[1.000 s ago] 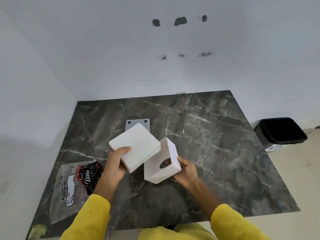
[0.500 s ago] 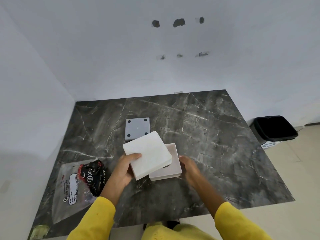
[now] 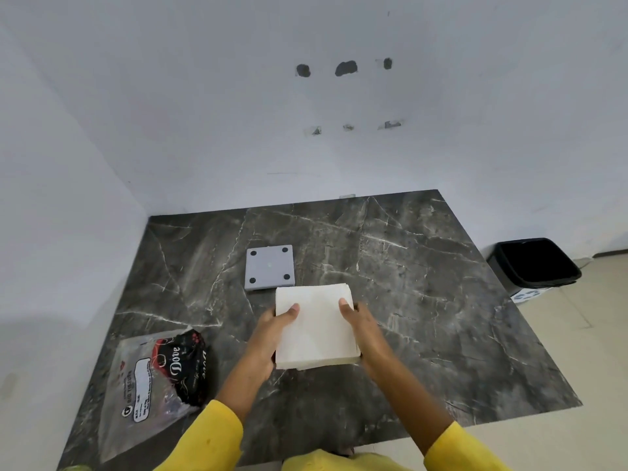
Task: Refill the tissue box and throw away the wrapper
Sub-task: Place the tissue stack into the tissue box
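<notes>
Dark marbled bench (image 3: 390, 300) set into a white corner, its near edge cut off by yellow sleeves (image 3: 210, 436) at the bottom of the view. Right of it, on the floor, a black bin (image 3: 537, 263) lined with a dark bag, its base partly hidden behind the bench corner. At the bench's near-left, a crumpled clear wrapper (image 3: 149, 382) with black-and-red print reading "Dove" — smaller lettering too blurred to read, lower corner running out of frame. Centre, a white tissue stack (image 3: 316, 328): square, soft-edged, layered along its near side, lying flat between both hands. Tissue box itself almost wholly hidden beneath the stack; cannot tell how far the tissues sit inside. Just behind the stack, a grey square base plate (image 3: 270, 268) with four dark dots at its corners, flat on the bench. Left hand (image 3: 272, 338) and right hand (image 3: 360, 329) in a closed grip on the stack's opposite sides — thumbs on top, fingers hidden underneath.
</notes>
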